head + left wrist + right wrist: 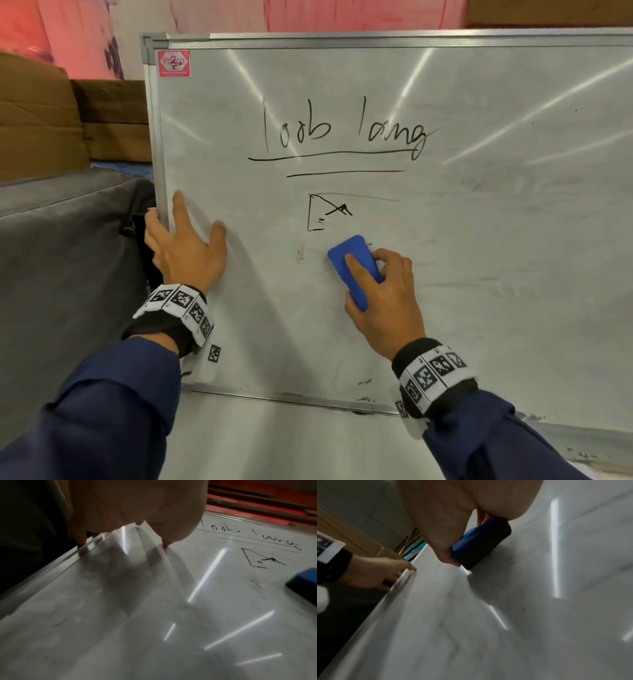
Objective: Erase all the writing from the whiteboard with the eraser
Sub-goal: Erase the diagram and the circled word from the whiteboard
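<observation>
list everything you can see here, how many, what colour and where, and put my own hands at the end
whiteboard: one, white with silver frame, leaning upright ahead
writing: black words, two underlines, partly wiped sketch below, upper middle of board
sticker: one, red, board's top left corner
eraser: one, blue, on the board below the sketch
cardboard boxes: several, brown, left of board
grey cover: one, lower left
left hand: fingers spread, on board's left edge
right hand: grips the eraser

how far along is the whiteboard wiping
Roughly halfway. Done: the lower grey-smeared whiteboard shows only faint smudges. In hand: the right hand presses the blue block eraser below a half-wiped triangle sketch. Left: that sketch and the underlined black handwriting.
</observation>
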